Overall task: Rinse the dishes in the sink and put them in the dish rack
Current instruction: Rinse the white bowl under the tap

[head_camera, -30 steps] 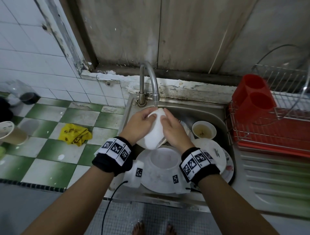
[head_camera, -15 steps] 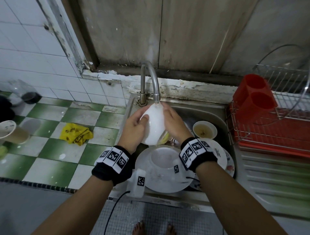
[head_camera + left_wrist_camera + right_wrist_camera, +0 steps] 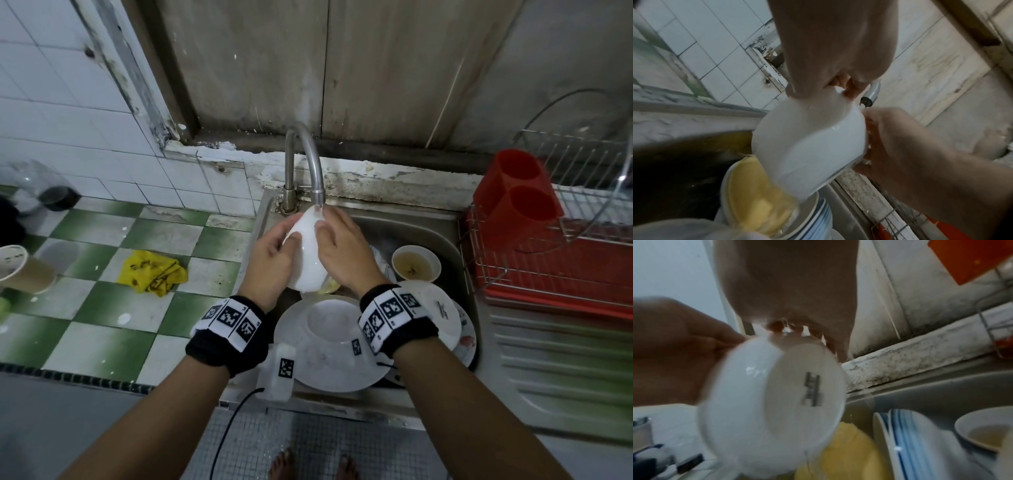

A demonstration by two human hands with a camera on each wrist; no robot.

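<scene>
So the white bowl (image 3: 308,253) is tipped on its side right under the faucet (image 3: 317,195) spout, above the sink (image 3: 404,226). Left hand (image 3: 270,263) has its fingers curled round the rim, right hand (image 3: 342,253) is wrapped over the other side, so both are gripping it. Below sit an upside-down plate (image 3: 329,346) and a small bowl of brownish liquid (image 3: 416,263). The wire dish rack (image 3: 555,260) with its red cutlery holder (image 3: 517,195) stands off to the right.
</scene>
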